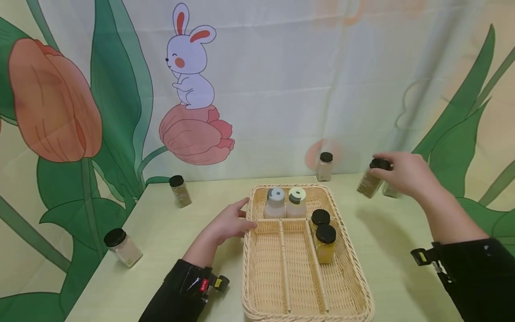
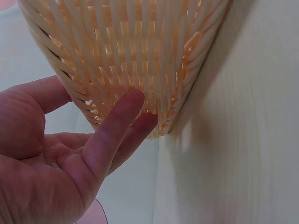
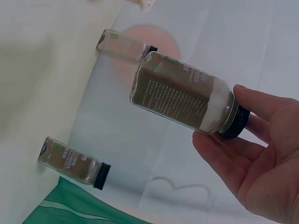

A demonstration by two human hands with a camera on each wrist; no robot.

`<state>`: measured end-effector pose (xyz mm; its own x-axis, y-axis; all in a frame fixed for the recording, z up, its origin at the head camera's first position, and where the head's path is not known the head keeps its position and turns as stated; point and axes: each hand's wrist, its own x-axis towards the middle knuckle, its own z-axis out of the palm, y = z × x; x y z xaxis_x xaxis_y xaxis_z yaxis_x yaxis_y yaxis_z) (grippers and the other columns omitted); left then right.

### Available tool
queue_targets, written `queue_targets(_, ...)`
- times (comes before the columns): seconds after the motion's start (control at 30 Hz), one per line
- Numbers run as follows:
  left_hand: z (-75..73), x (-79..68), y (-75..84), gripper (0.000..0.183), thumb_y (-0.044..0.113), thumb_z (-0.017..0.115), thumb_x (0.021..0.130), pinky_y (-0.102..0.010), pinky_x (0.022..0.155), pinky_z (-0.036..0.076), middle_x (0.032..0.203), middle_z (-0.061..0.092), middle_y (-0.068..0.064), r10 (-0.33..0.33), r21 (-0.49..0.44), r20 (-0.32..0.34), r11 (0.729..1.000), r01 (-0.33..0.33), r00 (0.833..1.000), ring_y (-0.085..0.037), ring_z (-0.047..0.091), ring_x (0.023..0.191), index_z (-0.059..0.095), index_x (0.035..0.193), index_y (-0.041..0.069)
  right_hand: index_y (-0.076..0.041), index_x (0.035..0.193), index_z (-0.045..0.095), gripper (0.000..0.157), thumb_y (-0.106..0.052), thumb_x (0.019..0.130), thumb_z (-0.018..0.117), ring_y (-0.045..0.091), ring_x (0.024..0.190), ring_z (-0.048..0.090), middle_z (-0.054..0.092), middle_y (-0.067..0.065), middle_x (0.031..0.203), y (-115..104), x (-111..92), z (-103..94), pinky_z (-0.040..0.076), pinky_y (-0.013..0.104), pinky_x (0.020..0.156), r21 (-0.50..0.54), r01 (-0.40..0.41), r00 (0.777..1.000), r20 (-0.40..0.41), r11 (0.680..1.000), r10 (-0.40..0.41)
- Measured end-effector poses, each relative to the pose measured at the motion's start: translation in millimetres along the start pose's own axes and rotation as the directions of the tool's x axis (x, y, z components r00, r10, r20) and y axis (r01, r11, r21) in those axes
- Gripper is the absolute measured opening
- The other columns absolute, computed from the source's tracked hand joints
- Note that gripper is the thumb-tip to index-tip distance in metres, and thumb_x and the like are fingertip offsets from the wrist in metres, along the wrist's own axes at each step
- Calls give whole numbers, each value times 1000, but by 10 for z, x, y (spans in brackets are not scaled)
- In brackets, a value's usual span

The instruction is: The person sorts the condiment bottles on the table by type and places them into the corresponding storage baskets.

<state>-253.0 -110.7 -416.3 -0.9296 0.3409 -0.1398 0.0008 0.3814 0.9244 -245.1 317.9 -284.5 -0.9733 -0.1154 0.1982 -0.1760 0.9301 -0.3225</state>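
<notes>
My right hand pinches the black lid of a spice jar filled with brown powder. The jar hangs tilted above the table, close to another small jar that it partly overlaps in the head view. My left hand holds the left side of a wicker basket, thumb over the rim and fingers against the outer weave. Inside the basket, two white-topped jars stand in the back compartment. Two black-lidded jars, the nearer with yellow contents, stand in the right compartment.
More black-lidded jars stand around the basket: one at the back, one at the back left and one at the front left. A printed cloth hangs behind the pale table.
</notes>
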Motion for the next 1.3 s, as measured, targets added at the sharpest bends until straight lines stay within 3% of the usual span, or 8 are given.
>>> queue_targets(0.23,0,-2,1,88,11,73,82,-36,67,59,125,50,-26,-7,11,-4,1000,7,1000,-21,66,79,22,153,15,-8,135,54,56,-41,91,63,34,88,59,61,26,110,-219,-20,-46,48,46,62,-5,56,998,-28,998,-56)
queue_targets(0.33,0,2,-1,88,10,72,81,-36,67,59,125,50,-26,-1,6,1,1000,1,1000,-22,66,80,21,153,14,-9,135,54,54,-40,91,63,32,86,60,62,26,110,-313,-37,-70,47,43,58,-10,74,997,-25,997,-74)
queue_targets(0.53,7,2,3,87,8,71,81,-36,66,59,124,50,-28,4,-27,9,1000,-4,1000,-24,66,80,20,153,12,-10,134,55,52,-36,91,65,25,78,62,64,23,106,-496,-67,-100,46,36,50,17,112,994,-16,994,-111)
queue_targets(0.77,8,9,-6,87,9,71,81,-36,66,59,124,49,-29,8,-30,10,1000,-7,1000,-24,66,80,21,152,12,-10,134,55,50,-33,91,65,18,58,52,68,12,101,-651,-96,-97,43,36,51,6,158,987,-17,987,-157)
queue_targets(0.9,5,16,-13,88,9,72,81,-36,66,59,125,49,-29,8,-24,8,1000,-8,1000,-24,66,80,21,152,12,-11,134,55,49,-33,91,65,18,59,51,68,11,105,-722,-103,-103,42,36,53,4,173,985,-22,985,-173)
queue_targets(1.13,9,20,-14,89,10,72,81,-35,66,59,125,49,-27,-3,-13,1,1000,3,1000,-22,66,80,20,153,14,-12,134,56,49,-34,91,65,22,78,59,66,13,111,-825,-110,-93,47,40,60,2,229,973,-27,973,-229)
queue_targets(1.3,7,11,-4,88,10,72,81,-35,66,59,124,50,-26,-3,-11,0,1000,3,1000,-22,66,79,21,153,14,-15,133,57,47,-33,91,66,17,58,50,67,11,107,-895,-108,-84,42,36,52,-13,249,968,-39,968,-249)
